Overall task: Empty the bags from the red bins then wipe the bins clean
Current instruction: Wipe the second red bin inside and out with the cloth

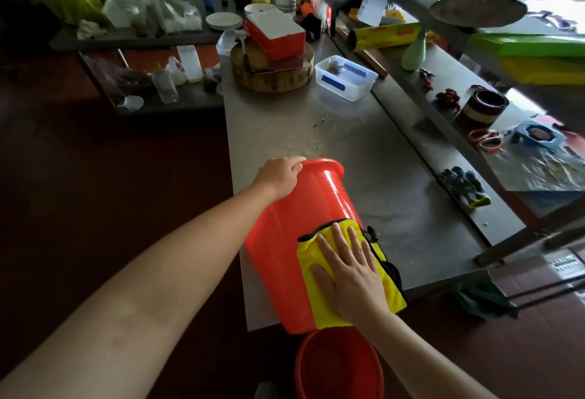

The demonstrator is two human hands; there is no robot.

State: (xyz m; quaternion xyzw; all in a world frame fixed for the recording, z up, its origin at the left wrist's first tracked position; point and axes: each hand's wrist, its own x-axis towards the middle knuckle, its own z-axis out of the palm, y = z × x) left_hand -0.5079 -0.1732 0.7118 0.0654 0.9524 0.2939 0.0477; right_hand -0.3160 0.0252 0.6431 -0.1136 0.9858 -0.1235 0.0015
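A red bin (304, 208) lies on its side on the steel table (364, 151), its rim pointing away from me and its base hanging over the near edge. My left hand (280, 174) grips the bin's rim at the far left. My right hand (348, 275) lies flat, fingers spread, pressing a yellow cloth (311, 291) with black trim against the bin's outer wall near the base. A second red bin (338, 367) stands upright on the floor just below, open and with no bag visible inside.
Farther along the table sit a round wooden chopping block (272, 77) with a red-and-white box (273, 34) on it and a clear plastic container (346, 77). Dark gloves (465, 185) lie at the right edge. A raised shelf on the right holds a tin, scissors and rolls.
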